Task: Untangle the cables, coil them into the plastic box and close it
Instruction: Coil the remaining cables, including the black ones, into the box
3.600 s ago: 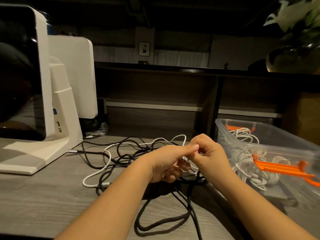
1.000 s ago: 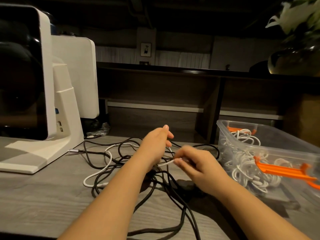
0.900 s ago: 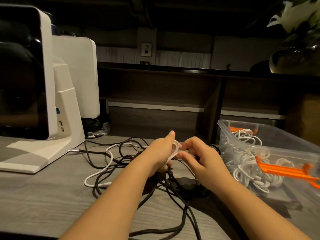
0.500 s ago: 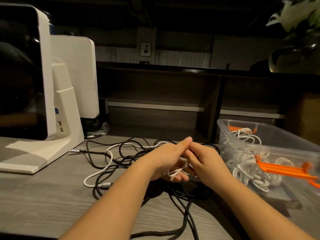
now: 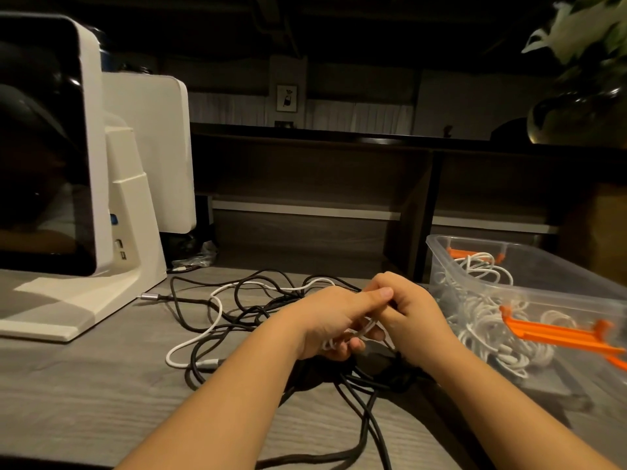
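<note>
Black cables [image 5: 356, 395]: nearest, trailing loose on the desk [image 5: 84, 385] left of the plastic box [image 5: 529, 266], still tangled.
Left hand [image 5: 334, 320]: left of the box, fingers curled round small loops of the white cable [image 5: 203, 334]; half a second ago the loops hung lower in the palm.
Right hand [image 5: 412, 307]: between left hand and box, pinching the cable at the left fingertips, now raised against them.
Meaning: another turn is likely being wound; coiling is under way.
Box: open, white coils and orange clips [image 5: 556, 334] inside; lid not visible.
Monitor [image 5: 51, 147]: far left of the box.
</note>
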A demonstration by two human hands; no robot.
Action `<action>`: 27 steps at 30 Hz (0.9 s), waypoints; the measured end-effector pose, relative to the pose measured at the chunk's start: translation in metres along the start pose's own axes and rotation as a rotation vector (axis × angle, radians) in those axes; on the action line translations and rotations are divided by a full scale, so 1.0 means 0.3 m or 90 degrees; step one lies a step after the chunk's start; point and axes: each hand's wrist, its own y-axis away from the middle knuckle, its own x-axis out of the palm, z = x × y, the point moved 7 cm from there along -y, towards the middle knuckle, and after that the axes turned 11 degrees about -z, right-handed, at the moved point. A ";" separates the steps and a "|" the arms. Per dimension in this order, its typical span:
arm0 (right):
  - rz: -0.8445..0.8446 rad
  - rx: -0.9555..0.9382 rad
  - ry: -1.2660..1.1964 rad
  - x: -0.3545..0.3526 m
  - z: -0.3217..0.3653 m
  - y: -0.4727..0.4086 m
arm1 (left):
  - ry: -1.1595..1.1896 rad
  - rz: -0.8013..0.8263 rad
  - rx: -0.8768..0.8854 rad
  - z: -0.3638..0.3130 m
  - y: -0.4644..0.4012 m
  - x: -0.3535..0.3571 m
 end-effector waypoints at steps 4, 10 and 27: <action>0.006 0.033 -0.070 -0.005 -0.016 -0.004 | 0.037 0.065 -0.019 0.006 0.009 0.024; -0.001 0.153 -0.256 0.010 -0.036 -0.003 | 0.083 0.101 -0.016 -0.005 0.016 0.039; 0.134 0.038 0.089 0.059 0.011 0.022 | 0.425 -0.417 0.264 -0.091 0.008 -0.181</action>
